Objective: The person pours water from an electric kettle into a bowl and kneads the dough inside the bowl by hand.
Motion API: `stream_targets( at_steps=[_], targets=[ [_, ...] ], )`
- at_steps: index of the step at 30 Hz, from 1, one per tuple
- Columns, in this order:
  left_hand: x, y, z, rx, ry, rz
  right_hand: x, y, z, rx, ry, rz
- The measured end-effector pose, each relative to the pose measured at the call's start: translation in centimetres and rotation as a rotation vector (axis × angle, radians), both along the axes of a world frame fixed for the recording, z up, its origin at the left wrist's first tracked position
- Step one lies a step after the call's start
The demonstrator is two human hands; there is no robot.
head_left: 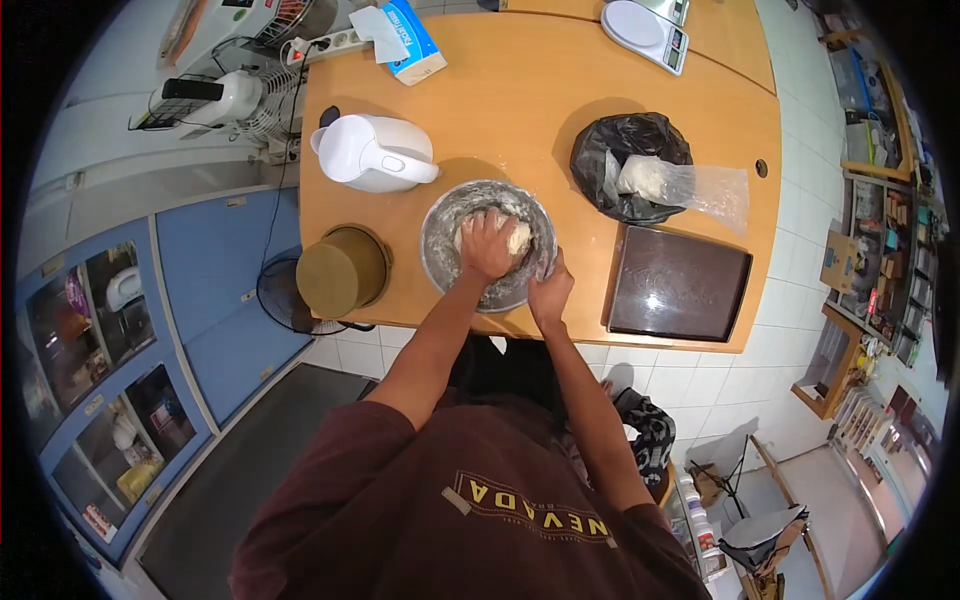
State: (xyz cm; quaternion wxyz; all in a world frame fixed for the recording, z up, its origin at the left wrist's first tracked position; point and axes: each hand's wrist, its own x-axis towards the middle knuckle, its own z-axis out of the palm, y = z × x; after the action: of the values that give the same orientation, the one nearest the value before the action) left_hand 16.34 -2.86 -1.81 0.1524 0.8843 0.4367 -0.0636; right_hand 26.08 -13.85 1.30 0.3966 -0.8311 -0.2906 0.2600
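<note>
A metal mixing bowl (pixel 437 262) stands near the table's front edge, its inner wall smeared with flour and dough. Inside lies a pale lump of dough (pixel 519 238). My left hand (pixel 486 247) presses down on the dough from above, fingers spread over it and partly hiding it. At the bowl's right side, my right hand (pixel 550 292) is closed on the rim. A white electric kettle (pixel 375 152) sits behind and left of the bowl.
On the wooden table (pixel 500 90) are a brown round container (pixel 342 273) at left, a dark baking tray (pixel 680 283) at right, a black plastic bag (pixel 632 135) with a clear bag of white powder (pixel 648 180), a kitchen scale (pixel 640 32) and a tissue pack (pixel 410 42).
</note>
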Motion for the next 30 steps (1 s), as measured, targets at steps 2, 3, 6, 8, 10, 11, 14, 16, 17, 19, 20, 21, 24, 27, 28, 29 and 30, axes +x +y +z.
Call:
stream_targets(
  at_steps=[2,3,6,8,10,11,14,16,17,19,20,21,24,27,28,29,30],
  targets=[
    [0.3,0.2,-0.1,-0.003,-0.046,0.064,-0.2,-0.1,0.0,0.012,-0.017,0.009],
    [0.2,0.1,-0.2,-0.014,-0.072,0.100,-0.3,-0.2,-0.1,0.003,-0.010,0.015],
    [0.5,0.2,-0.5,-0.023,-0.170,0.192,-0.3,0.1,0.3,-0.010,0.021,-0.014],
    [0.0,-0.4,-1.9,-0.029,-0.253,0.266,-0.4,0.2,0.7,-0.006,0.014,-0.021],
    [-0.9,-1.2,-2.9,-0.033,-0.309,0.279,-0.3,0.1,0.5,0.012,-0.027,-0.003],
    [-1.3,-1.5,-3.2,-0.035,-0.337,0.285,-0.3,0.0,0.4,-0.003,-0.006,-0.010],
    [-2.4,-2.2,-0.5,-0.052,-0.378,0.240,-0.1,-0.1,0.2,-0.012,0.031,-0.032],
    [-3.7,-2.2,-0.3,-0.009,-0.404,0.104,-0.4,-0.4,-0.2,0.022,0.027,-0.047],
    [-4.2,-1.9,-0.3,0.014,-0.418,0.037,-0.4,-0.3,-0.4,0.036,-0.012,-0.033],
    [-4.7,-1.2,1.9,-0.167,-0.226,0.006,-0.6,-0.3,-0.5,0.060,-0.088,-0.003],
    [-4.8,-0.7,3.1,-0.254,-0.129,-0.009,-0.5,-0.2,-0.4,0.047,-0.077,0.000],
    [-5.1,-0.4,3.5,-0.254,-0.107,-0.030,-0.4,-0.1,-0.4,0.035,-0.065,0.000],
    [-5.1,1.3,4.3,-0.248,-0.042,-0.097,-0.1,0.2,-0.5,0.002,-0.023,0.010],
    [-4.7,2.1,4.8,-0.279,0.004,-0.153,-0.2,-0.1,-0.5,-0.005,-0.026,0.038],
    [-4.3,2.3,4.9,-0.308,0.004,-0.161,-0.3,-0.1,-0.1,-0.002,-0.037,0.047],
    [-4.0,2.5,5.0,-0.337,0.004,-0.170,-0.3,0.0,0.3,-0.008,-0.035,0.033],
    [-3.9,2.4,4.5,-0.311,0.013,-0.187,-0.5,-0.1,0.4,-0.016,-0.031,0.021]
  ],
)
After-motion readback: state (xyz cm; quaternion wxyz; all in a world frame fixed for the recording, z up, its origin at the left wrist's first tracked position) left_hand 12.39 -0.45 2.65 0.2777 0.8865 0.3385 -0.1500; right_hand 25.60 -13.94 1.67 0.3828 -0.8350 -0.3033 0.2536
